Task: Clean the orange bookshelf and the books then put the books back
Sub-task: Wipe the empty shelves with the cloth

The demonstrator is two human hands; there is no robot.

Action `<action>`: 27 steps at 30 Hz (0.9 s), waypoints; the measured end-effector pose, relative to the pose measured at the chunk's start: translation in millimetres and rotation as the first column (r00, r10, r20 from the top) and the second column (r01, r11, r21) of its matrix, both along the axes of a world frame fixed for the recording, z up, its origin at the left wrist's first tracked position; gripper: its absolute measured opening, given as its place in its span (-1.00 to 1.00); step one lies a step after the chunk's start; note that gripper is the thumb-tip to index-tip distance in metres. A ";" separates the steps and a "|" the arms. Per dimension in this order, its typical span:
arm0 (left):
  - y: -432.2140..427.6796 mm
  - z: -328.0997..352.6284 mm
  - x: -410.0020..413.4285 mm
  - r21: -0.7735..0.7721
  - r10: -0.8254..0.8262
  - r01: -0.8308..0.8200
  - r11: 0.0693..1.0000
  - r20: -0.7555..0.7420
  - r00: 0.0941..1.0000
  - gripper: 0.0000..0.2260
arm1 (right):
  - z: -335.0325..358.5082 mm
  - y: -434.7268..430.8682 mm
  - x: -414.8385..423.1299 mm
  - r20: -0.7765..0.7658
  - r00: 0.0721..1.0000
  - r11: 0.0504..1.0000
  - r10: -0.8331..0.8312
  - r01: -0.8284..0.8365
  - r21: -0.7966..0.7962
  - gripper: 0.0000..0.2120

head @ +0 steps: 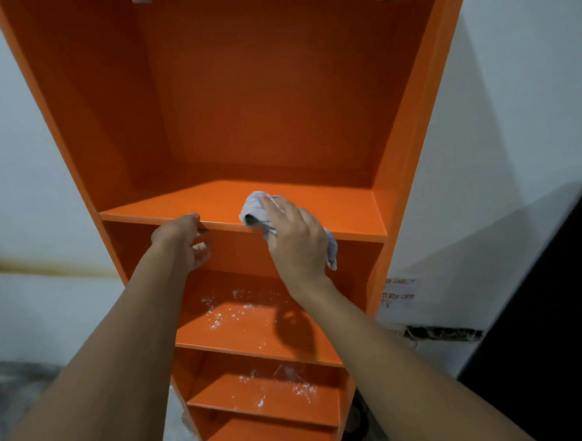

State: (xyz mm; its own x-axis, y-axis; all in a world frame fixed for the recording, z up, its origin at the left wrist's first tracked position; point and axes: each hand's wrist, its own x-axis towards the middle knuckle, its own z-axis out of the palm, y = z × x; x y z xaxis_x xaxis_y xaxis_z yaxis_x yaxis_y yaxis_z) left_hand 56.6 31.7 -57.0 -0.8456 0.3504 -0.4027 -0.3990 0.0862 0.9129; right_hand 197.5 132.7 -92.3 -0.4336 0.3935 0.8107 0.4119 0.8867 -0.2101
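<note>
The orange bookshelf (249, 97) stands in front of me with no books on any shelf. My right hand (297, 240) presses a crumpled grey-white cloth (257, 210) onto the front part of the upper shelf board (343, 214). My left hand (183, 243) grips the front edge of that same board, thumb on top and fingers curled underneath. White dusty smears (227, 311) cover the shelf below, and more white specks (285, 386) lie on the shelf under that one. No books are in view.
White walls flank the bookshelf. A paper note (399, 294) is stuck to the wall at the lower right, above a rough gap (440, 334) in the wall. A large dark panel (550, 301) leans at the right. The floor shows grey at the lower left.
</note>
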 end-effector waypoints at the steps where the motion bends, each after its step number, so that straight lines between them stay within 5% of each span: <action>1: -0.5 -0.2 -0.6 0.001 -0.004 0.004 1.000 0.006 1.000 -0.84 | -2.0 -3.4 -8.2 -0.023 0.999 0.999 0.034 -0.033 0.040 -0.56; 5: -6.9 -1.4 -4.4 -0.025 -0.050 0.050 0.998 0.008 0.999 -0.80 | -9.1 -15.3 -31.3 -0.035 0.992 0.981 0.120 -0.113 0.156 -0.59; 7: -17.3 -2.0 -14.6 -0.057 0.053 -0.057 0.997 -0.062 0.997 -0.77 | -14.1 -20.0 -48.2 -0.028 0.984 0.965 0.175 -0.166 0.202 -0.58; 12: -55.7 -1.6 -50.0 -0.190 0.232 -0.367 0.911 -0.500 0.834 -0.52 | -19.2 -35.6 -82.7 0.033 0.964 0.930 0.264 -0.263 0.257 -0.59; 18: -93.1 4.7 -94.4 0.072 0.210 -0.209 0.975 -0.593 0.778 -0.64 | -23.6 -65.6 -138.4 0.069 0.950 0.903 0.303 -0.310 0.299 -0.59; 23: -113.1 8.1 -109.2 0.087 0.128 -0.096 0.992 -0.538 0.833 -0.53 | -18.3 -99.3 -189.9 0.095 0.916 0.879 0.389 -0.400 0.259 -0.58; 27: -123.0 9.2 -117.2 0.041 0.071 -0.058 0.997 -0.535 0.842 -0.53 | -18.2 -110.0 -213.0 0.259 0.848 0.825 0.462 -0.519 0.225 -0.74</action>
State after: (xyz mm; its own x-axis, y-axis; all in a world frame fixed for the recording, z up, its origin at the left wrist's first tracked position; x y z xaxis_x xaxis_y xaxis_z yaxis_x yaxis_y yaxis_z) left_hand -60.6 -91.4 -47.8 -0.9482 0.2912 0.1272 0.1490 0.0540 0.9874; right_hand -15.5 22.8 -110.6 -0.6607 -0.1394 0.7376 -0.0875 0.9902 0.1088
